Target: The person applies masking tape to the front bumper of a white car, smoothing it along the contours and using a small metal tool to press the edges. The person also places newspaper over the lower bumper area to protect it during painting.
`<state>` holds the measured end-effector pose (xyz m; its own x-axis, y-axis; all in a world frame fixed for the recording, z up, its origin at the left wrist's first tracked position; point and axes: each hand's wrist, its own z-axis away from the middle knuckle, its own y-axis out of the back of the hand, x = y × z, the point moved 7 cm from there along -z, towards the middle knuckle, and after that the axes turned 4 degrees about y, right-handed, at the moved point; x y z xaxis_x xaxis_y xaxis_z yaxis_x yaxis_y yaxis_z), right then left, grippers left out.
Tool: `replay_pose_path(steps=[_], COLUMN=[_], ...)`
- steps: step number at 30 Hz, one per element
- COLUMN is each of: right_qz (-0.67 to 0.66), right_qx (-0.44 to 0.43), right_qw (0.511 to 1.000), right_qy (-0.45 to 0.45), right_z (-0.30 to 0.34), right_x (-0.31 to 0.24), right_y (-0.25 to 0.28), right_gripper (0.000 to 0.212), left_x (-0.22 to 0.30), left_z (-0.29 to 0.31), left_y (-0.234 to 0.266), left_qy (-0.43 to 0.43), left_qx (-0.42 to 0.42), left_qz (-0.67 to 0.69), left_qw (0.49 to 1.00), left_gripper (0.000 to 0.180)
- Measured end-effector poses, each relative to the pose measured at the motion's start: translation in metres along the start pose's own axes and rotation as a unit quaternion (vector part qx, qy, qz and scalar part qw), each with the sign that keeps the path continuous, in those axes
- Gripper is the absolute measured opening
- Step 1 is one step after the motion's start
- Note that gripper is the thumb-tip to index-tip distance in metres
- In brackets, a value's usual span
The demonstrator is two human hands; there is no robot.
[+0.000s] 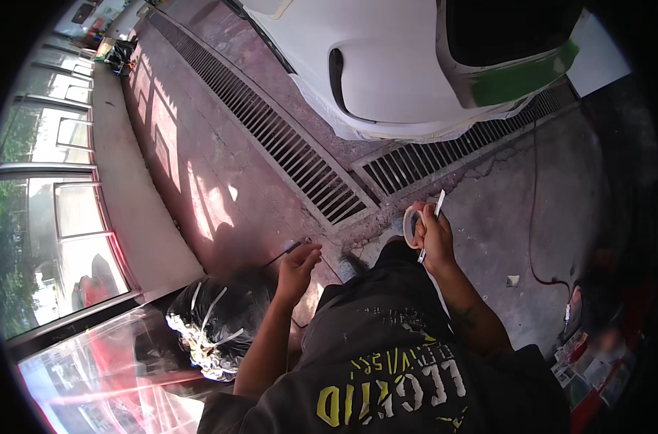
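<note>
My right hand (435,239) is closed around a roll of pale masking tape (407,230) and a thin, flat white strip-like tool (440,202), which pokes out above and below the fingers. Whether the tool is a knife or a plain stick I cannot make out. My left hand (298,271) hovers at waist height with its fingers partly stretched and apart, and nothing shows in it. Just behind it in the picture is a thin dark rod (284,252); it seems apart from the fingers. Ahead stands a white car body (394,65) with a black handle-like part and a green-tinted corner.
Metal drain grates (271,123) run along the floor and meet in a corner. A black plastic bag (231,311) sits by my left arm, near a windowed wall (76,210). A reddish hose (533,217) trails at right, towards red clutter (586,362).
</note>
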<state>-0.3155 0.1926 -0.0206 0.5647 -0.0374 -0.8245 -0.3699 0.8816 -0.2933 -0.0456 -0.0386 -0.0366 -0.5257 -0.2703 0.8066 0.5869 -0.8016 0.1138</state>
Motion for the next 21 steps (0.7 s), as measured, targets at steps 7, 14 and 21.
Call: replay_pose_path(steps=[7,14,21], right_qz=[0.048,-0.032,0.045], right_qx=[0.115,0.037,0.168], right_qw=[0.992,0.999,0.984], right_qy=[0.024,0.006,0.038], right_z=[0.059,0.07,0.074], right_x=[0.044,0.01,0.03], right_y=[0.042,-0.01,0.052], right_gripper=[0.04,0.048,0.037], left_x=[-0.073,-0.032,-0.004], left_z=[0.044,0.011,-0.017], left_y=[0.137,0.114,0.05], left_qy=[0.134,0.017,-0.026], left_qx=[0.082,0.04,-0.032], left_qz=[-0.01,-0.002,-0.01], left_qw=[0.988,0.999,0.999], left_gripper=[0.027,0.026,0.03])
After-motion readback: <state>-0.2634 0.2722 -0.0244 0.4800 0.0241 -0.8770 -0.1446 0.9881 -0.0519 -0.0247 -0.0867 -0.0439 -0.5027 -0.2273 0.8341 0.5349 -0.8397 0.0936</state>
